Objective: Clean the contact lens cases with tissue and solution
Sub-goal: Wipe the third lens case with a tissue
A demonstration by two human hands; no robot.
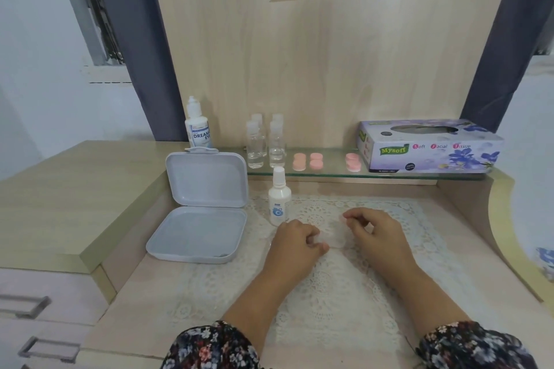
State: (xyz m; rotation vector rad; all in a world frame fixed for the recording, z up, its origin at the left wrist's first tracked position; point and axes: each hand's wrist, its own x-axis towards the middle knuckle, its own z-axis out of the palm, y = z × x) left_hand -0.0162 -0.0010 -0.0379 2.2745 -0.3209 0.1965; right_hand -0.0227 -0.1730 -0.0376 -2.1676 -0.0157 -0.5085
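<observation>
Both hands meet over a lace mat [329,287] on the bench [141,302], fingers curled, pinching a small translucent lens case [340,238] between them: the left hand [295,241] grips its near left end, the right hand [370,229] its far right end. Whether the case touches the mat I cannot tell. Behind them, a glass shelf [329,174] runs along the wooden back panel. At its right end lies a purple tissue box [428,145], printed with flowers, its top slot open. Left of the hands an open grey box [199,210] sits on the bench, its lid standing upright against the shelf edge. A large white solution bottle [197,126] stands at the left end of the shelf, behind that lid. Four clear bottles [265,141] with white caps are grouped next to it. A small white bottle [279,198] with a blue mark stands upright on the mat, just beyond the left hand. Pink caps [308,161] lie in small stacks on the shelf, between the clear bottles and the tissue box. Flowered sleeves [209,347] cover both forearms at the bottom edge.
</observation>
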